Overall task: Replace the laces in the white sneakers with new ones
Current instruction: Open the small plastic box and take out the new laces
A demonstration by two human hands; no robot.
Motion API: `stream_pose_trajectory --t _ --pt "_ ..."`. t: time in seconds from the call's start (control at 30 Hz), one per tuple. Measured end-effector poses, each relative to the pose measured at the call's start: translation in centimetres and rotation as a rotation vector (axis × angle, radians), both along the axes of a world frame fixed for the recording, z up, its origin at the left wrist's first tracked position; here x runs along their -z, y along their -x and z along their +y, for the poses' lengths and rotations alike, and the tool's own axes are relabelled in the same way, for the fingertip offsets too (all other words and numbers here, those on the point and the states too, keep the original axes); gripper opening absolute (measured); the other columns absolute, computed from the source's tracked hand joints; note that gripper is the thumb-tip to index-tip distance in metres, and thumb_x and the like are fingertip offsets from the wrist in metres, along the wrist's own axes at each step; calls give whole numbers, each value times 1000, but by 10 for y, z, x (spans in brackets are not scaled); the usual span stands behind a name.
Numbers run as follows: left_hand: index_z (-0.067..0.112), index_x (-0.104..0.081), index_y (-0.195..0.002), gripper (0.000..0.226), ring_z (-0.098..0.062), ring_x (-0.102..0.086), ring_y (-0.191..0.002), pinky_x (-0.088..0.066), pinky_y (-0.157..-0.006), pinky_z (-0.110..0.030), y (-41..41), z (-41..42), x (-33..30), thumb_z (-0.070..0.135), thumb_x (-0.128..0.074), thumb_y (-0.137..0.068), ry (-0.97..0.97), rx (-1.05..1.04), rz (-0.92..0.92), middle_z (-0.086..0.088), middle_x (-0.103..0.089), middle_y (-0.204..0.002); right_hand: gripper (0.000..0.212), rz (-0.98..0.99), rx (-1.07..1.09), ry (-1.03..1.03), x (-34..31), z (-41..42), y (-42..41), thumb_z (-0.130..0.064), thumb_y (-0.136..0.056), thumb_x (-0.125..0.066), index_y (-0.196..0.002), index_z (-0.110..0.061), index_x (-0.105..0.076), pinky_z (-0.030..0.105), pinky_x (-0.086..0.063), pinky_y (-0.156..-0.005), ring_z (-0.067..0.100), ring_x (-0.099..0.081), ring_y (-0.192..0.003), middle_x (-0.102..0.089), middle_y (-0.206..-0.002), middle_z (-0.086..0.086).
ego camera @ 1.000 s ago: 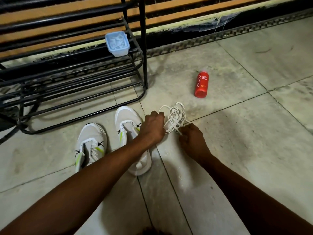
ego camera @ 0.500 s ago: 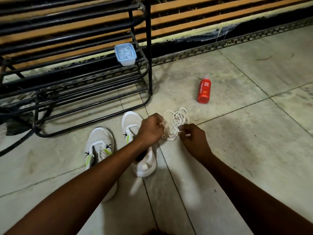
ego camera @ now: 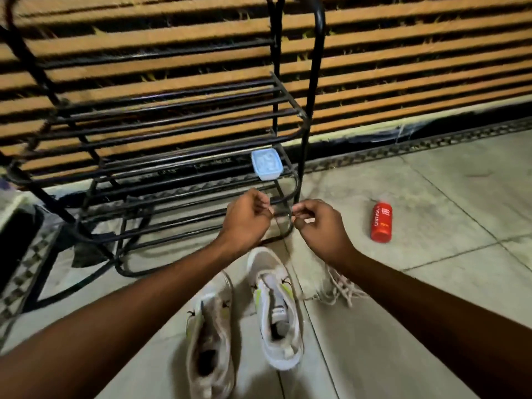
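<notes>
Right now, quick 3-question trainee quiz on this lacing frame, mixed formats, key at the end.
1. True or false: the red bottle stands upright on the rack.
2. Multiple choice: the pale blue lidded box sits A) on the floor, B) on a rack shelf, C) inside a sneaker.
3. Fill in: the bundle of white laces lies on the floor to the ___ of the right sneaker.

Key: 1 false, it lies on the floor tiles. 2 B. 3 right.
Note: the left hand and right hand are raised with fingers pinched; a lace between them is too blurred to confirm.
</notes>
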State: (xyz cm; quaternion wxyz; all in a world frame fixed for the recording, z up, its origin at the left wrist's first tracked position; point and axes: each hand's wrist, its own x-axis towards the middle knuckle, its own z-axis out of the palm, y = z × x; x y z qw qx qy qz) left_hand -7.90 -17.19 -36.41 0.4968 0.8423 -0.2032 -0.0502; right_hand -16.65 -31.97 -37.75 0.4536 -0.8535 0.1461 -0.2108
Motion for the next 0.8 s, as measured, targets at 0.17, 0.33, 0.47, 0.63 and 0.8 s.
stream_pose_trajectory --t 0.17,0.33,0.47,0.63,0.8 --pt "15 -60 -103 19 -18 -56 -75 -48 -72 -33 -58 -1 -16 5 -69 -90 -73 -21 18 6 -55 -77 34 14 -40 258 -22 -11 -58 -10 -90 -62 -123 -12 -67 19 -37 -91 21 -59 -107 -63 -111 9" --pt "24 -58 -120 37 0 -52 -44 -35 -41 -12 -103 -24 -18 0 -61 -94 -21 -26 186 8 -54 -68 38 36 -9 397 -33 -18 -113 -12 -96 -53 -133 -9 -62 25 -40 -104 24 -58 -121 -64 -129 12" --pt "13 -60 -113 30 -20 -59 -70 -44 -62 -23 -116 -46 -7 -9 -57 -92 54 -63 267 -12 -63 -89 25 91 4 229 -31 -20 -138 -4 -95 -57 -115 -6 -70 -3 -41 -67 21 -69 -95 -72 -115 12" --pt "15 -66 -112 21 -27 -70 -87 -57 -74 -33 -103 -38 2 8 -62 -93 42 -231 199 -11 -72 -106 15 3 42 40 -21 -12 -134 1 -89 -62 -88 -9 -74 16 -54 -82 14 -69 -90 -74 -93 3" --pt "15 -70 -109 19 -21 -70 -96 -58 -86 -37 -53 13 0 7 -64 -94 123 -205 9 -2 -73 -103 8 -25 67 -181 -14 13 -104 -7 -87 -73 -90 -14 -72 40 -61 -83 12 -70 -84 -71 -86 -5"
